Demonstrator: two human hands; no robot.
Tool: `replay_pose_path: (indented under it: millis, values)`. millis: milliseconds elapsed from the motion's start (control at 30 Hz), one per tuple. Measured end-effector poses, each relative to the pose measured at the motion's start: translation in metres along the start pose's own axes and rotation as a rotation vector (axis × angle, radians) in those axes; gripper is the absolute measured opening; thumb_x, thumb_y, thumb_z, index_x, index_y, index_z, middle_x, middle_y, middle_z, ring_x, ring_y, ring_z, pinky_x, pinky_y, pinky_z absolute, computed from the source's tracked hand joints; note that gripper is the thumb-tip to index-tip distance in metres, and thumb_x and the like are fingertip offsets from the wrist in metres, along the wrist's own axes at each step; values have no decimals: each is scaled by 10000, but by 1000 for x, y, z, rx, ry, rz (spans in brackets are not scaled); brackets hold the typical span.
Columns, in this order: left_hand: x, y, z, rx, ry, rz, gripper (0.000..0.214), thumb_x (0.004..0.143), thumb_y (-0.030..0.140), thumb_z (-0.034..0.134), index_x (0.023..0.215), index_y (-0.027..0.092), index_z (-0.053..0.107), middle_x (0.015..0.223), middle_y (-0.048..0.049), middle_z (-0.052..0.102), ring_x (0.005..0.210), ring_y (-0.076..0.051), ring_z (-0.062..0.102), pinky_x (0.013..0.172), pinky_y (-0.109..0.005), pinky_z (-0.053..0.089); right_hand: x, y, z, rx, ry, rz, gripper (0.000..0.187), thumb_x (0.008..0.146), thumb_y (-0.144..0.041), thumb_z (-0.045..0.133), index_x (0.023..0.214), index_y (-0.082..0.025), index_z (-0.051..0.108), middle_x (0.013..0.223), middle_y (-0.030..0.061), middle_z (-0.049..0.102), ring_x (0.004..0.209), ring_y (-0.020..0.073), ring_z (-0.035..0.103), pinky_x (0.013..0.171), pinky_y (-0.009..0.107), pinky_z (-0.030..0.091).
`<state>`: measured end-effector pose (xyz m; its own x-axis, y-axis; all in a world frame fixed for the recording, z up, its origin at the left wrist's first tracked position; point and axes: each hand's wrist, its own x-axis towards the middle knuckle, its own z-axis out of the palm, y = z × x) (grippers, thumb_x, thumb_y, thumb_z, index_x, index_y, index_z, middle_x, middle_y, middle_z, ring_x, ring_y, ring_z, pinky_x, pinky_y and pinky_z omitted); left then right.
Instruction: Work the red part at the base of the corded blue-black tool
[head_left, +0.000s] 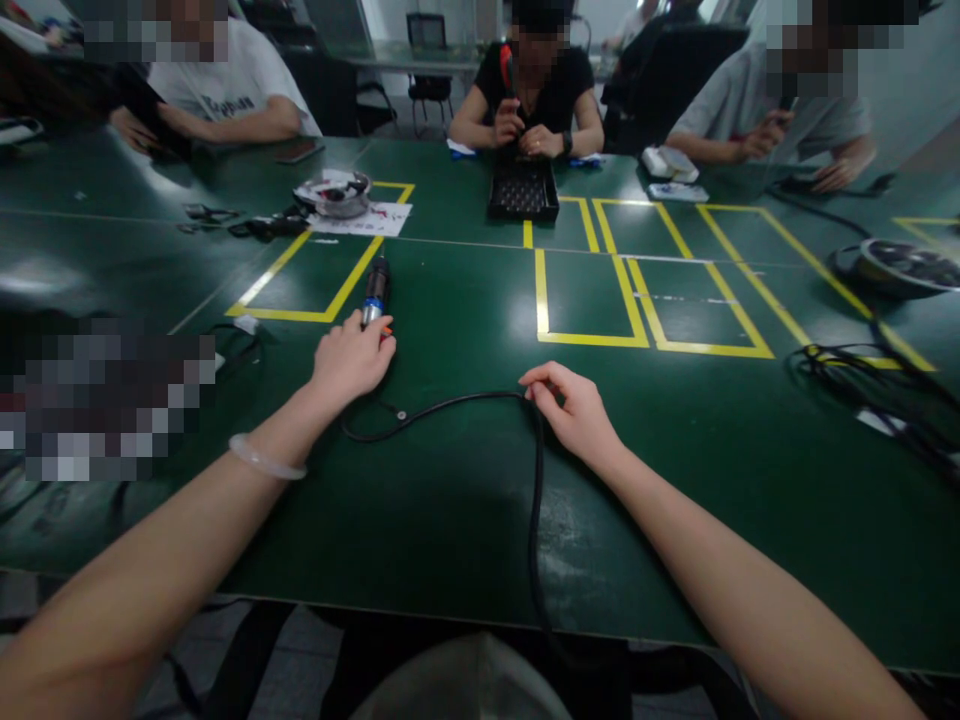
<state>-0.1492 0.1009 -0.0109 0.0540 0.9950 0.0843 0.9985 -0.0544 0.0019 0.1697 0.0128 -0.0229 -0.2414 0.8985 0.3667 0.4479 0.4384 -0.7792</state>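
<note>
My left hand [351,358] is closed round the near end of an electric screwdriver [374,290] with a black and blue body, which lies on the green table [465,500] pointing away from me. A clear bangle sits on that wrist. My right hand [570,405] pinches the black cable [534,500], which curves from the screwdriver across the table and drops over the near edge.
Yellow tape rectangles [592,300] mark the table. A black tray [523,192] lies before a person opposite. A round metal dish on paper [339,195] stands at far left, a fan-like disc [904,265] and cable tangle [862,385] at right. Three people sit across.
</note>
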Motion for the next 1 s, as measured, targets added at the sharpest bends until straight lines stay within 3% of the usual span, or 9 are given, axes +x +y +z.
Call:
replay_pose_path:
  millis: [200, 433, 667, 800, 900, 1000]
  values:
    - [-52, 71, -12, -19, -19, 218, 551, 1004, 480, 296, 1477, 259, 473, 1495, -174, 418, 1145, -368, 574, 938, -506, 440, -5, -18, 3, -98, -75, -128, 189, 936, -148, 456, 990, -215, 624, 906, 53, 672, 856, 187, 621, 781, 317, 474]
    - [-84, 121, -17, -54, -10, 417, 492, 1007, 442, 358, 1452, 279, 491, 1521, -142, 424, 1151, -324, 582, 932, -457, 456, -4, -11, 8, 6, -191, 24, 251, 919, -159, 494, 1158, -213, 553, 926, 27, 645, 805, 160, 616, 715, 287, 473]
    - [-90, 130, -14, -156, -50, 461, 516, 1001, 361, 354, 1480, 187, 433, 1553, -169, 386, 1243, -331, 535, 988, -462, 438, -4, -11, 12, 138, -209, 66, 243, 922, -196, 525, 1162, -226, 513, 915, 11, 635, 780, 140, 617, 710, 266, 486]
    - [-89, 128, -10, -218, -64, 446, 597, 993, 376, 363, 1556, 184, 302, 1571, -179, 356, 1303, -344, 499, 1015, -479, 417, -5, -12, 14, 203, -225, 90, 240, 904, -218, 568, 1138, -216, 515, 917, 13, 650, 776, 135, 614, 690, 255, 490]
    - [-87, 124, -9, -281, -86, 454, 703, 963, 424, 425, 1587, 179, 213, 1582, -191, 331, 1354, -362, 453, 1039, -494, 400, -4, -12, 15, 218, -231, 100, 142, 902, -251, 583, 1036, -209, 561, 869, 8, 652, 743, 130, 605, 681, 256, 489]
    - [-88, 121, -10, -346, -126, 455, 765, 939, 493, 457, 1592, 190, 199, 1596, -187, 303, 1387, -367, 418, 1059, -502, 387, -1, -9, 13, 331, -229, 209, 129, 895, -324, 598, 900, -197, 574, 742, -14, 623, 636, 114, 578, 591, 239, 467]
